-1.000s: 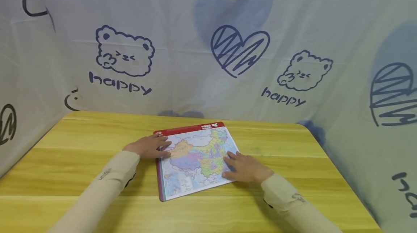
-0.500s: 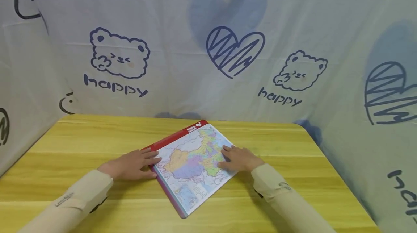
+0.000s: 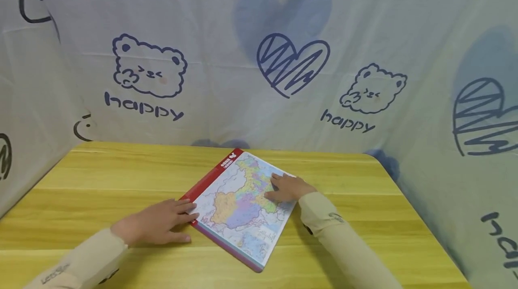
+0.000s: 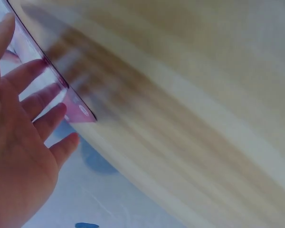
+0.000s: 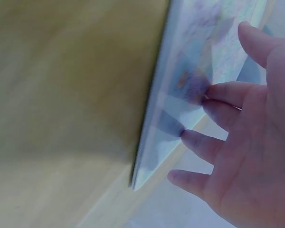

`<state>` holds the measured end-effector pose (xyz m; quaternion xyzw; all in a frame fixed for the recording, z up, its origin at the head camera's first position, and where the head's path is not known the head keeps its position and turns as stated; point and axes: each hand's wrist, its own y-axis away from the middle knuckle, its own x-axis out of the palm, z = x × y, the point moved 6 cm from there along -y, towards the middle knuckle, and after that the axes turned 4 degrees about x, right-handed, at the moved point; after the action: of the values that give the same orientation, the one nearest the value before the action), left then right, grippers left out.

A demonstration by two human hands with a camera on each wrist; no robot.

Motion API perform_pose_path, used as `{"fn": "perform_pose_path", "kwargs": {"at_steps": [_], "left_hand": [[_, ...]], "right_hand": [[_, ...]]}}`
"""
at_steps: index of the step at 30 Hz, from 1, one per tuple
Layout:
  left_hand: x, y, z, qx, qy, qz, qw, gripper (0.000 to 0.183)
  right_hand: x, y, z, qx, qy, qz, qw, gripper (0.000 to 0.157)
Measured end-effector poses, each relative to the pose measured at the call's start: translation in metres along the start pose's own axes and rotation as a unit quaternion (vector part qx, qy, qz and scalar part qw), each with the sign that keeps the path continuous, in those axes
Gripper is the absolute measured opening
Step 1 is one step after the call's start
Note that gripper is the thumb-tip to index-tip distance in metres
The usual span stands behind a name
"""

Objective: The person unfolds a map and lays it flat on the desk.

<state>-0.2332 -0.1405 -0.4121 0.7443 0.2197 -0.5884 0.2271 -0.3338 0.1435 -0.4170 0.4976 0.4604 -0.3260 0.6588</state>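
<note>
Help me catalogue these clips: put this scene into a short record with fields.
surface: yellow wood-grain table
object: colourful printed map, lying flat, turned at an angle to the table
map edges: red band on the upper-left side, teal and purple strips on the lower-left
left hand: fingers spread, fingertips at the map's left corner
right hand: fingertips on the map's right part
grip: neither hand curled round the map
backdrop: pale cloth with hearts, bears and "happy"

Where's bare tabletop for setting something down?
The yellow table is bare between the right sleeve and the table's right edge, and from the left hand to the far left corner. The middle is crowded: map, with the right hand over it.
</note>
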Motion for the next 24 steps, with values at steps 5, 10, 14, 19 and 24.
{"fn": "perform_pose_path", "kwargs": {"at_steps": [5, 10, 14, 19, 24], "left_hand": [[0.003, 0.006, -0.01, -0.001, -0.022, -0.012, 0.9997, 0.069], [-0.001, 0.001, -0.016, 0.019, -0.03, -0.047, 0.9983, 0.062], [-0.013, -0.013, -0.008, 0.029, -0.018, -0.094, 0.9949, 0.038], [-0.022, -0.04, 0.019, -0.051, 0.032, -0.076, 0.9952, 0.048], [-0.023, -0.066, 0.045, -0.144, 0.089, -0.045, 0.9846, 0.077]], "right_hand": [[-0.003, -0.006, 0.006, 0.002, 0.0, 0.018, 1.0, 0.067], [-0.007, -0.009, 0.008, 0.011, 0.011, 0.013, 1.0, 0.065], [-0.009, -0.006, 0.012, 0.033, 0.031, -0.025, 0.999, 0.065], [-0.004, 0.014, 0.023, 0.05, 0.04, -0.058, 0.996, 0.056], [0.002, 0.047, 0.035, 0.031, 0.021, -0.054, 0.998, 0.045]]}}
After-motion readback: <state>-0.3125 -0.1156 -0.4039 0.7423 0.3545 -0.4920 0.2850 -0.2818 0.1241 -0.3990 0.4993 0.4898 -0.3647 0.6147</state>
